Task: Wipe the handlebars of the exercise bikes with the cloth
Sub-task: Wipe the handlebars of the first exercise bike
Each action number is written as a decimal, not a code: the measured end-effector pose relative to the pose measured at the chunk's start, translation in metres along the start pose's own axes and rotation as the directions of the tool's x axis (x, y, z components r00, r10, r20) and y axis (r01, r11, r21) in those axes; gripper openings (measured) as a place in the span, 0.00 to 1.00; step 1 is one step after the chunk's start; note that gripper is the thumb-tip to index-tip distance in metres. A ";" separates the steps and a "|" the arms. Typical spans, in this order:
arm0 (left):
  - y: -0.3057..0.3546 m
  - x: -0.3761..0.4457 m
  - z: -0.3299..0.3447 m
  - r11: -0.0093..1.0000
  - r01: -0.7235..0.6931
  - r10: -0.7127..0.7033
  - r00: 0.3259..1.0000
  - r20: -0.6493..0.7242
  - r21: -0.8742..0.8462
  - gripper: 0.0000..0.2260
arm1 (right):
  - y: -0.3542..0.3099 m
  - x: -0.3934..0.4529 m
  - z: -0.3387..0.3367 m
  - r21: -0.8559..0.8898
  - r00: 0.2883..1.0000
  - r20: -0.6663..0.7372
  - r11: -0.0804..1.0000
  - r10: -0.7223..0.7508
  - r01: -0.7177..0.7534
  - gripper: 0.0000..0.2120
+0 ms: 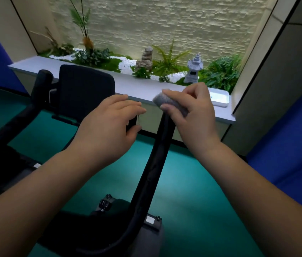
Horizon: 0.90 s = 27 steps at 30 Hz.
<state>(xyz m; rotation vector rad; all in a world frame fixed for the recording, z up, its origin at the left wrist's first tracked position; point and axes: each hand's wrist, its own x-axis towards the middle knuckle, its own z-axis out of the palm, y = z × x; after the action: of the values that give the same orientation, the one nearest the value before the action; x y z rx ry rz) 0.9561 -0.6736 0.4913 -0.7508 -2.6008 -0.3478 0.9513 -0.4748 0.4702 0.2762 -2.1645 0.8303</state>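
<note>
Here I see my right hand point(189, 115) right of centre, fingers curled round a grey cloth point(162, 102) and pressing it onto the top end of the right handlebar point(155, 160), a black padded bar that runs from the cloth down to the bottom centre of the frame. My left hand point(109, 125) sits just left of it, fingers loosely extended and the thumb under a small black part point(131, 124); I cannot tell whether it truly grips that part. Behind the left hand stands the bike's dark console screen point(85, 89), and the left handlebar point(26, 108) slants through the left of the frame. Below everything lies a teal floor point(193, 201). Across the middle runs a pale grey ledge point(131, 84) with a white tray point(220, 99) at its right end. Above it, in the upper half, a little garden of ferns point(167, 60), white pebbles point(126, 64) and a stone lantern point(194, 68) sits against a lit stone wall point(165, 21). Blue panels point(285, 145) flank the right side.
</note>
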 end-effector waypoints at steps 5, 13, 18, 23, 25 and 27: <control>0.001 -0.001 0.003 1.000 0.009 -0.009 1.000 -0.019 -0.013 0.17 | -0.008 -0.036 -0.001 0.070 0.995 0.095 0.997 0.022 -0.029 0.16; -0.004 -0.003 0.000 0.999 -0.037 0.038 0.999 0.017 -0.029 0.19 | -0.013 -0.036 -0.007 -0.031 0.973 0.219 0.996 -0.069 0.078 0.16; -0.011 -0.006 -0.002 0.992 -0.069 0.077 0.995 0.071 -0.107 0.23 | -0.017 -0.036 -0.005 -0.074 0.985 0.172 0.997 0.027 -0.014 0.16; -0.020 -0.009 -0.006 0.987 -0.132 0.141 0.985 0.097 -0.092 0.25 | -0.038 -0.099 -0.007 0.068 0.960 0.255 0.988 0.117 -0.139 0.18; -0.025 -0.009 -0.009 0.984 -0.179 0.180 0.979 0.099 -0.019 0.27 | -0.037 -0.091 -0.008 0.023 0.958 0.265 0.992 0.113 -0.123 0.18; -0.031 -0.009 -0.012 0.976 -0.209 0.202 0.973 0.116 0.055 0.28 | -0.033 -0.073 -0.008 -0.032 0.959 0.252 0.992 0.127 -0.123 0.17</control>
<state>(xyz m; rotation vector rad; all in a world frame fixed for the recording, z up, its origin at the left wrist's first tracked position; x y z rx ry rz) 0.9493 -0.7077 0.4938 -1.0313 -2.5898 -0.1613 1.0193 -0.5003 0.4354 0.2502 -2.4483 0.8883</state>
